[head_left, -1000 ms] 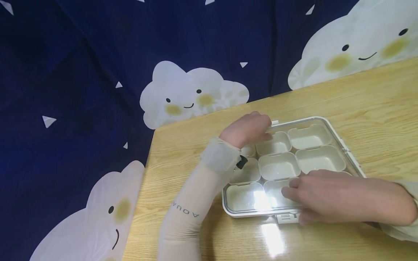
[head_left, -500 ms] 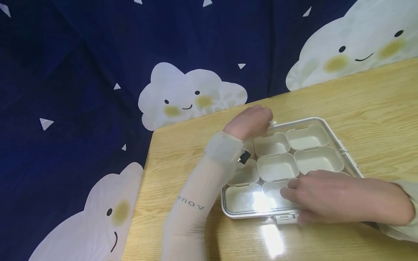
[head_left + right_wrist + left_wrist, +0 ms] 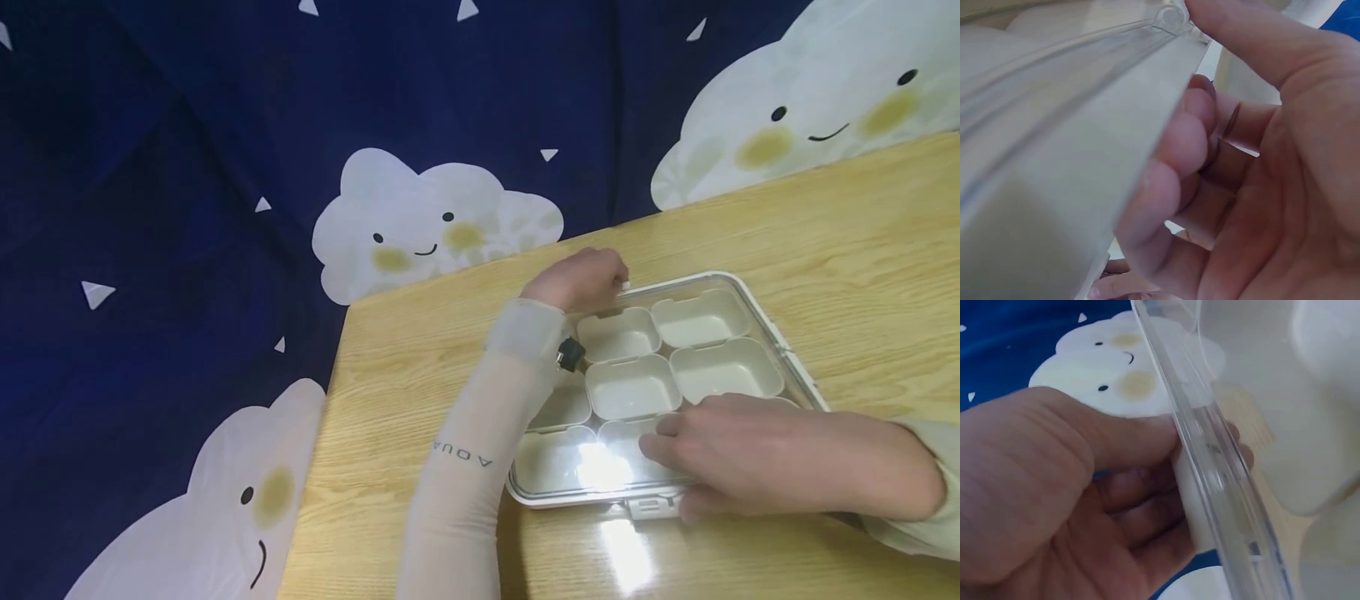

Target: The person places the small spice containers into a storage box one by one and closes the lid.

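Observation:
A shallow white storage box (image 3: 551, 502) with a clear lid lies on the table. Through the lid show several small cream bins (image 3: 633, 387). At the far edge, my left hand (image 3: 581, 277) pinches a white latch (image 3: 1192, 509); in the left wrist view the thumb presses the lid's rim and the fingers curl behind the latch. My right hand (image 3: 738, 454) holds the near edge beside another white latch (image 3: 651, 507). In the right wrist view its fingers curl against the side wall, with the thumb up at the lid's edge. The lid lies flat on the box.
The wooden table (image 3: 405, 400) extends left and right of the box. Behind it and along its left side hangs a dark blue cloth (image 3: 187, 150) printed with smiling clouds. A bright light reflection falls on the lid's near part and the table in front.
My left hand has shifted from over the lid's far left part to the latch at the far edge, its forearm swinging right. The right hand stays on the near edge.

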`<state>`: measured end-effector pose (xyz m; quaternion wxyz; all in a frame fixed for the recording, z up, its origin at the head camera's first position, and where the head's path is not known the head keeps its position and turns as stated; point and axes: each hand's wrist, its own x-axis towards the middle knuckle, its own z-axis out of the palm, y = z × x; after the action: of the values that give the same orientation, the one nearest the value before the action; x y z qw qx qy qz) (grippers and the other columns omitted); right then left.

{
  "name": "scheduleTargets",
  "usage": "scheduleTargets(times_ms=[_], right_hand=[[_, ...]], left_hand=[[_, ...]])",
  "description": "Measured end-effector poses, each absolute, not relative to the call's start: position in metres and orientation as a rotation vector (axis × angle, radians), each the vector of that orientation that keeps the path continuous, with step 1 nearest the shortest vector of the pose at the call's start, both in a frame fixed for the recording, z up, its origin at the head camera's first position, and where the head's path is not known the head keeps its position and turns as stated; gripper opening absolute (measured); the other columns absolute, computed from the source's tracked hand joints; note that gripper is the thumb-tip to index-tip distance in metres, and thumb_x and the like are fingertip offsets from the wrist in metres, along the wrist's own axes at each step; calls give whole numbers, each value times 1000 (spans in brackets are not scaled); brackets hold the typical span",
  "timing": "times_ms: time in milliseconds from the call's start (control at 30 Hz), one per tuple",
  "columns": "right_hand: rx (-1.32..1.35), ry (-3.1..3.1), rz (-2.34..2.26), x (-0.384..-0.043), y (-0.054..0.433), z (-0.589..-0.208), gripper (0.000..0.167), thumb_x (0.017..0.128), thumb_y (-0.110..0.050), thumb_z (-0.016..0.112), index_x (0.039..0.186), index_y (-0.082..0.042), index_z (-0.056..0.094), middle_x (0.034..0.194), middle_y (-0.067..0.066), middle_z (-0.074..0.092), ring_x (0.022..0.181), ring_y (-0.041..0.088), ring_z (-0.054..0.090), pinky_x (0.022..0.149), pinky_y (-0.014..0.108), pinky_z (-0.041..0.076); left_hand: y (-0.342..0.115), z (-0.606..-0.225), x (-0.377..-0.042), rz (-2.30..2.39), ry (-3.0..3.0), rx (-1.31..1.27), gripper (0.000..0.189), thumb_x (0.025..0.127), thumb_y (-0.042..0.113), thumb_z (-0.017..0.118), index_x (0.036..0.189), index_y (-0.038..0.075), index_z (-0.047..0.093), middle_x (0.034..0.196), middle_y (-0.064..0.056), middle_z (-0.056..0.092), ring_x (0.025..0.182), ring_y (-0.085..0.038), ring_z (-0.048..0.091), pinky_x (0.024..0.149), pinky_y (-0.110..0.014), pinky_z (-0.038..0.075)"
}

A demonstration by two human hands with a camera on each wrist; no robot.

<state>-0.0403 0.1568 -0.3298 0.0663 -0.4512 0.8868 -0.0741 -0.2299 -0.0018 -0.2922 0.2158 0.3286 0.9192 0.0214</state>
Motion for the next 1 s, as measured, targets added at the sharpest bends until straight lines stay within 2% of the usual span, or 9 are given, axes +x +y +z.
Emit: scheduleTargets(times_ms=[200,500,667,867,1000], right_hand=[[-1321,2681,-223,-41,157,-330,38,78,-48,84,83,-29,51,72,-20,45,57,5,35,52,24,30],[-1315,2664,-214,-41,157,-331,40,79,-55,82,86,-30,51,74,-20,46,57,4,36,51,24,31],[-1318,2673,-197,-41,157,-331,41,79,-57,81,87,-29,52,74,-20,46,57,5,36,51,25,32],[-1302,2675,-211,-40,157,-331,41,78,-55,82,86,-30,51,73,-20,44,56,5,35,52,24,31],[-1302,2684,-208,-39,156,-331,39,78,-50,84,85,-30,51,73,-20,45,57,5,36,52,24,31]], left_hand=[[-4,-301,-233,127,2511,994,26,108,13,41,90,17,59,84,5,50,84,-10,51,77,-21,41],[-11,-306,-236,162,2504,1035,25,107,13,40,109,13,66,90,6,60,91,-9,56,87,-19,44],[-11,-307,-238,153,2493,1035,24,107,13,42,114,12,65,95,5,62,92,-9,56,87,-20,45],[-8,-306,-238,100,2504,995,13,103,11,53,111,12,63,101,5,60,93,-9,54,86,-20,43],[-8,-306,-239,155,2474,928,15,104,9,49,96,15,59,92,5,57,86,-9,52,79,-20,42]])
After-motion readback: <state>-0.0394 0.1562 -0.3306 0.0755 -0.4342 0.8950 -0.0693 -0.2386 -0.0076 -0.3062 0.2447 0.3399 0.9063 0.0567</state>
